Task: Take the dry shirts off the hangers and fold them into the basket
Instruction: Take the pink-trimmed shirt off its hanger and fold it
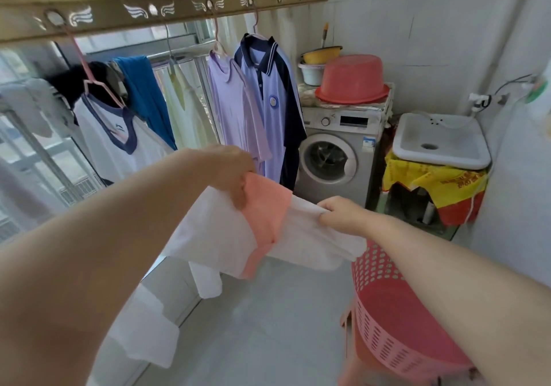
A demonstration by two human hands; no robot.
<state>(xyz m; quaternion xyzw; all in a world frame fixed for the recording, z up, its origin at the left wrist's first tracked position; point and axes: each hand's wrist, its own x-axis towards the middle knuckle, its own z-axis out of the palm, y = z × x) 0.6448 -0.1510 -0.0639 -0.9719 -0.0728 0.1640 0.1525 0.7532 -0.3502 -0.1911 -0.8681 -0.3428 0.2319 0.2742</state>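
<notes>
Shirt (214, 230) in white and coral is stretched level, left grip (235, 171) and right grip (340, 212) each pinching its far edge, probably for folding beside the near-right basket (387, 320).

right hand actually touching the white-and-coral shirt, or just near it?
Touching. The head view shows the right hand with its fingers curled into a bunched fold of the white-and-coral shirt; the fabric wrinkles at the pinch, and no gap shows.
</notes>
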